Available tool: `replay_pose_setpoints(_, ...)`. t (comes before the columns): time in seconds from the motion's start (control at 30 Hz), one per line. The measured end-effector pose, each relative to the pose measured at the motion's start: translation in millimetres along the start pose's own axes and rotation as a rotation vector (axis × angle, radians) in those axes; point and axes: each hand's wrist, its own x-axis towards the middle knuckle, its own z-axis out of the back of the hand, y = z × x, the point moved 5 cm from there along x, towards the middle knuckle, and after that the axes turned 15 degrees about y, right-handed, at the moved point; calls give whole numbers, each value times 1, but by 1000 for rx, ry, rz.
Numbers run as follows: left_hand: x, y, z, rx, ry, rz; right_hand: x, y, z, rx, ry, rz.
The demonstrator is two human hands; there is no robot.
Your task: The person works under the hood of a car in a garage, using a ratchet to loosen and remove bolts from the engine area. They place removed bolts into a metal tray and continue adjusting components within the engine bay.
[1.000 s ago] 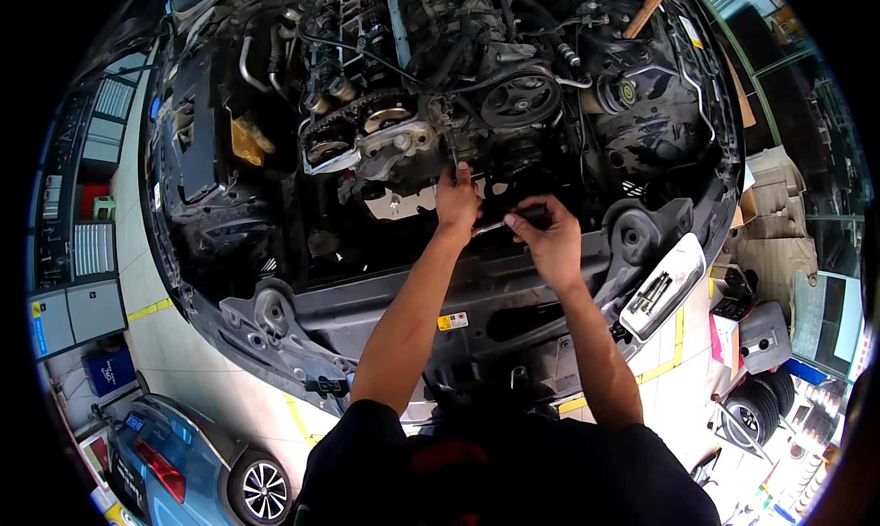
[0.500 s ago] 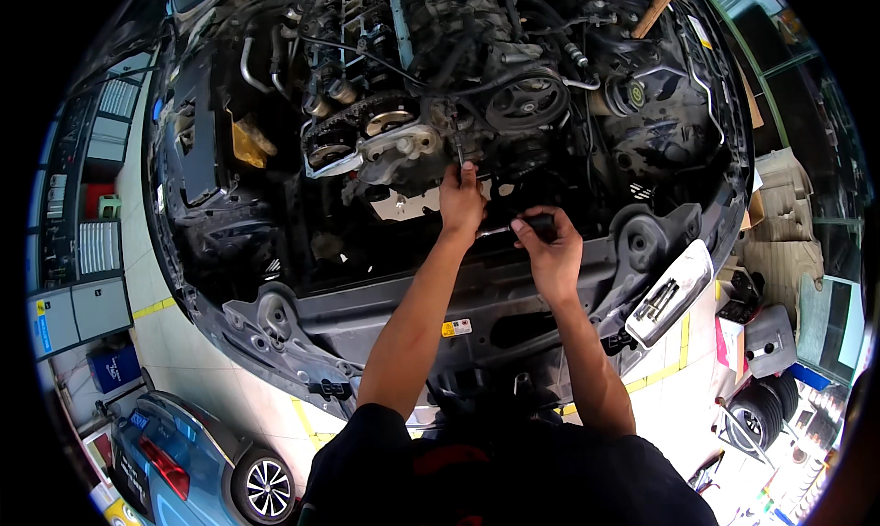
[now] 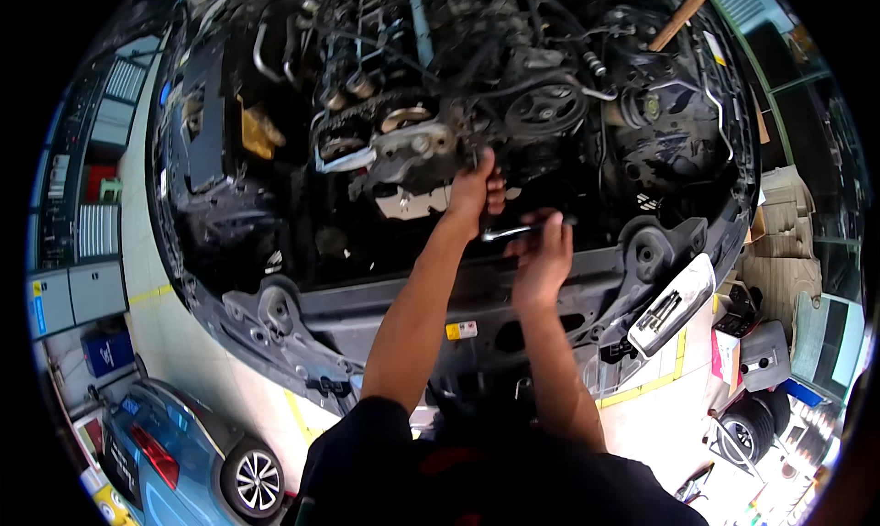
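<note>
My left hand (image 3: 473, 196) is closed below the front of the engine (image 3: 403, 150), thumb pointing up along a slim dark shaft that reaches toward it. What its palm covers is hidden. Close by on the right, my right hand (image 3: 541, 267) holds a ratchet wrench (image 3: 506, 232) by its dark handle. The bright metal end of the wrench points left, at my left hand; whether they touch I cannot tell. Blur softens the fingers of my right hand. Above my left hand are two round cam sprockets (image 3: 405, 118), and a ribbed pulley (image 3: 547, 110) sits up and to the right.
A black front crossmember (image 3: 403, 292) spans the car below my hands. On its right end lies a white tray (image 3: 674, 306) with dark metal parts. A wooden stick (image 3: 687, 12) stands at the upper right. A blue car (image 3: 170, 453) is parked lower left; tires (image 3: 747, 430) stand lower right.
The view has shifted slightly, moving the engine right and down in the picture. My right hand has turned more upright, and more of the ratchet's bright shaft shows. My left hand keeps its grip.
</note>
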Motion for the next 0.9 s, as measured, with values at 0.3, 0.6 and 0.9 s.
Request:
replay_pose_setpoints(0.3,-7,-15,15,212,-159,-304,-13,7,-43,-1050,423,272)
replay_pose_setpoints(0.6,-13,-28,8,453,-181,-131,18,-13,-22,-1462,404,74)
replay_pose_setpoints(0.9,-6,-17,17,-41,58,-138,32,-23,-13,-370,461,-496)
